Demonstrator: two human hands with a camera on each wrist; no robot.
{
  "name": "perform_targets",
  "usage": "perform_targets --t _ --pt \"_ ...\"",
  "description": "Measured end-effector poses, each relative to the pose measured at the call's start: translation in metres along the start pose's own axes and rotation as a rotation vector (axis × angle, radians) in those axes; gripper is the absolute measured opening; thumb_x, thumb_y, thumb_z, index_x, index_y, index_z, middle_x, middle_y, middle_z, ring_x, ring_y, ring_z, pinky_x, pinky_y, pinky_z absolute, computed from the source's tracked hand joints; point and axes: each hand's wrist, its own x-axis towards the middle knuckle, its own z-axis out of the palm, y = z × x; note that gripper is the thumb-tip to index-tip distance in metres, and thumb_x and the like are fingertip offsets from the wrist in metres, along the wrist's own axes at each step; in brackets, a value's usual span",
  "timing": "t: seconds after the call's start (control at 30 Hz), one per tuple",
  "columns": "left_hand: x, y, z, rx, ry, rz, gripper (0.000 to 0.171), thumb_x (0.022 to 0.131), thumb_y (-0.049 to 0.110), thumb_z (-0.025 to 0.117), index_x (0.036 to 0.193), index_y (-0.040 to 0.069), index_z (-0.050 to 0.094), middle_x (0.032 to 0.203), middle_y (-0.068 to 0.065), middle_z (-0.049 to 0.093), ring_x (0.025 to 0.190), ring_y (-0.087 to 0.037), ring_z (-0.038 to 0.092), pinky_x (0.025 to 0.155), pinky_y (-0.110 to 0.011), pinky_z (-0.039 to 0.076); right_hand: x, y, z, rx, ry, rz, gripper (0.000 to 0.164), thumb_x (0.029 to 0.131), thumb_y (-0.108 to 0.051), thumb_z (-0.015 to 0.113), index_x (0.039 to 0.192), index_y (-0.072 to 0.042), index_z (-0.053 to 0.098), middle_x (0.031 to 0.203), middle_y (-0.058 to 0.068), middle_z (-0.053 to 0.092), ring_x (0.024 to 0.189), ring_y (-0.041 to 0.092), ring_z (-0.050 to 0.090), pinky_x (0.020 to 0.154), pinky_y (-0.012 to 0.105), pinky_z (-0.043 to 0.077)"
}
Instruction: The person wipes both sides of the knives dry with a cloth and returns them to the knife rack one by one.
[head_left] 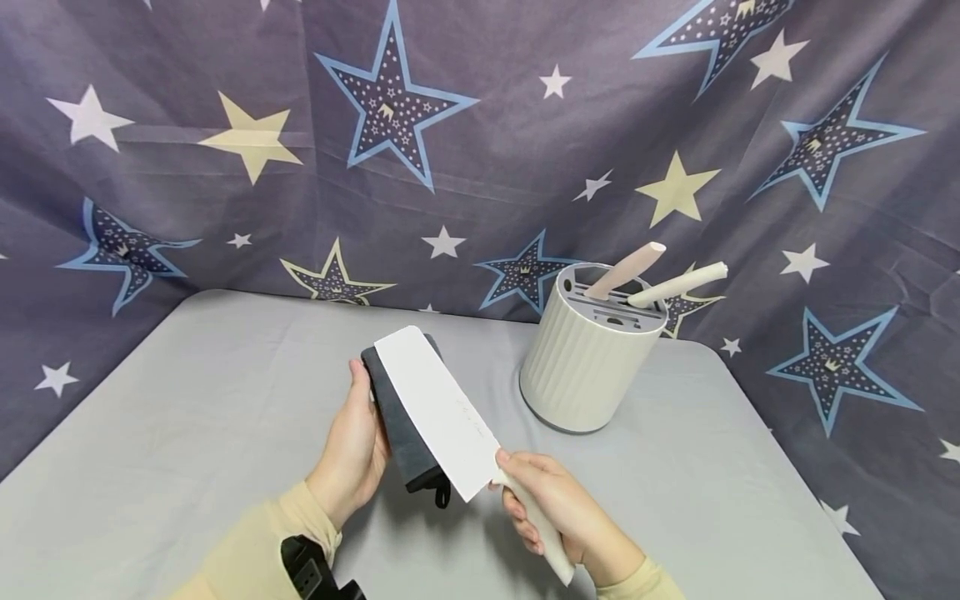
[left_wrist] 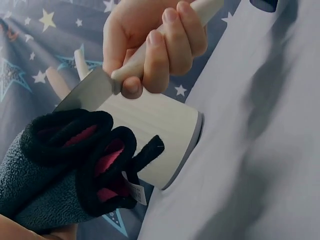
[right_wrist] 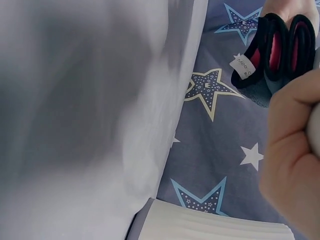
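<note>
My right hand [head_left: 551, 504] grips the pale handle of a cleaver [head_left: 438, 408] with a broad white blade. The blade slants up to the left and lies over a folded dark grey cloth [head_left: 401, 421]. My left hand [head_left: 351, 450] holds that cloth from its left side, thumb along the edge. In the left wrist view the cloth [left_wrist: 60, 170] shows folded layers with black trim, a pink inside, a hanging loop and a white tag. There the right hand's fingers [left_wrist: 170, 45] curl round the handle, and the cloth hides most of the blade.
A ribbed cream knife block [head_left: 592, 358] stands on the grey-covered table [head_left: 187, 433] at the back right. Two handles, one pinkish [head_left: 626, 271] and one cream [head_left: 678, 283], stick out of its slotted top. A star-patterned curtain [head_left: 480, 150] hangs behind the table.
</note>
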Motion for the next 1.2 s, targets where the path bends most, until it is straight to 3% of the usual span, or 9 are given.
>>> perform_targets --t 0.2,0.43,0.6,0.83,1.2 --pt "-0.004 0.000 0.006 0.001 0.001 0.004 0.077 0.094 0.073 0.011 0.153 0.026 0.027 0.140 -0.003 0.045 0.119 -0.008 0.055 0.098 -0.027 0.047 0.002 -0.002 0.004 -0.011 0.022 -0.021 0.039 0.102 -0.046 0.049 0.093 -0.007 0.051 0.058 -0.007 0.043 0.040 0.005 0.037 0.037 0.021 0.035" --pt "-0.007 -0.002 0.011 0.007 -0.018 -0.005 0.079 0.094 0.074 0.011 0.156 0.027 0.020 0.146 -0.007 0.039 0.130 -0.017 0.044 0.102 -0.030 0.043 0.006 -0.005 0.008 -0.038 0.068 -0.034 0.042 0.101 -0.048 0.049 0.089 -0.009 0.041 0.058 -0.005 0.042 0.040 0.006 0.035 0.037 0.021 0.033" --pt "-0.009 -0.005 0.013 0.007 -0.019 -0.016 0.078 0.093 0.074 0.010 0.154 0.027 0.025 0.146 -0.006 0.040 0.132 -0.018 0.043 0.103 -0.032 0.042 0.007 -0.007 0.011 -0.048 0.107 -0.035 0.043 0.100 -0.050 0.050 0.090 -0.009 0.040 0.059 -0.004 0.041 0.040 0.007 0.035 0.037 0.022 0.033" --pt "-0.011 -0.010 0.014 0.026 -0.013 -0.029 0.081 0.092 0.077 0.012 0.152 0.026 0.028 0.142 -0.005 0.043 0.126 -0.016 0.047 0.102 -0.032 0.042 0.010 -0.008 0.016 -0.065 0.140 -0.040 0.044 0.101 -0.051 0.048 0.094 -0.008 0.041 0.061 -0.003 0.042 0.041 0.007 0.035 0.038 0.021 0.034" --pt "-0.016 -0.016 0.019 0.017 -0.006 -0.070 0.080 0.092 0.078 0.016 0.149 0.026 0.034 0.120 0.000 0.057 0.109 -0.015 0.057 0.097 -0.034 0.046 0.015 -0.012 0.019 -0.064 0.156 -0.066 0.044 0.102 -0.049 0.046 0.098 -0.006 0.040 0.061 -0.003 0.041 0.040 0.007 0.035 0.037 0.021 0.033"
